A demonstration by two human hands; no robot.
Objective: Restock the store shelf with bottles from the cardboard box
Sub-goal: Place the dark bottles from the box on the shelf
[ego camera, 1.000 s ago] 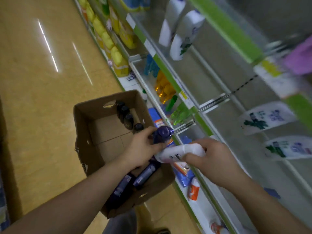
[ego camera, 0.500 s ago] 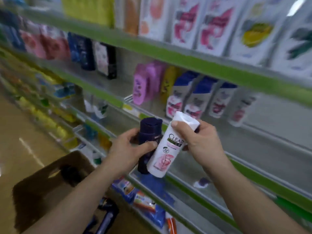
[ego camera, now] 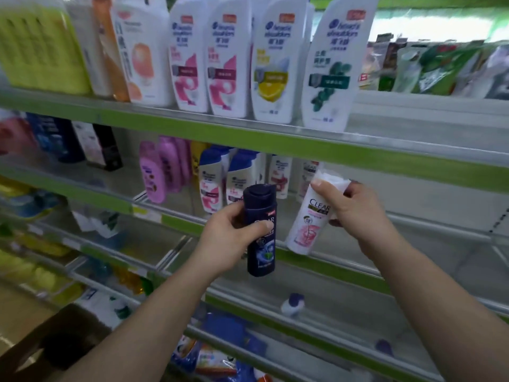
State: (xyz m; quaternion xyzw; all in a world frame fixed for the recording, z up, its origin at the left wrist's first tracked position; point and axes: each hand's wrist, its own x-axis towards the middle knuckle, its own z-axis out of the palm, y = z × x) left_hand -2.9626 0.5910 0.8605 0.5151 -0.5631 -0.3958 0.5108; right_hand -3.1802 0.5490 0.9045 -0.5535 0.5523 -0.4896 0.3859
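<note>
- The left hand (ego camera: 228, 238) grasps a dark navy bottle (ego camera: 260, 230) around its middle, upright, cap on top, held in the air in front of the middle shelf (ego camera: 413, 224) and not touching it.
- The right hand (ego camera: 355, 213) grips a white bottle with a pink label (ego camera: 305, 224) by its top end; the bottle tilts slightly, and its lower end hangs just at the front lip of the middle shelf. I cannot tell whether it touches the lip.
- Neither bottle is set down, so this pair counts as in transit, not stocked.
- On the middle shelf, to the left of the two held bottles, small shampoo bottles (ego camera: 217, 186) stand in rows; behind the white bottle one similar bottle seems to stand already.
- To the right of the held bottles the middle shelf is bare metal, with plenty of room.
- The cardboard box (ego camera: 55, 343) shows only as a dark brown corner far below and left of the middle shelf; its contents are not visible, so how many bottles remain cannot be told.
- Judgement: the task is under way, at the placing step. What is left is to stand both bottles on the middle shelf and then, probably, to go back to the box.
- The shelf above (ego camera: 192, 128) is full of large white bottles (ego camera: 220, 59) and needs nothing here.
</note>
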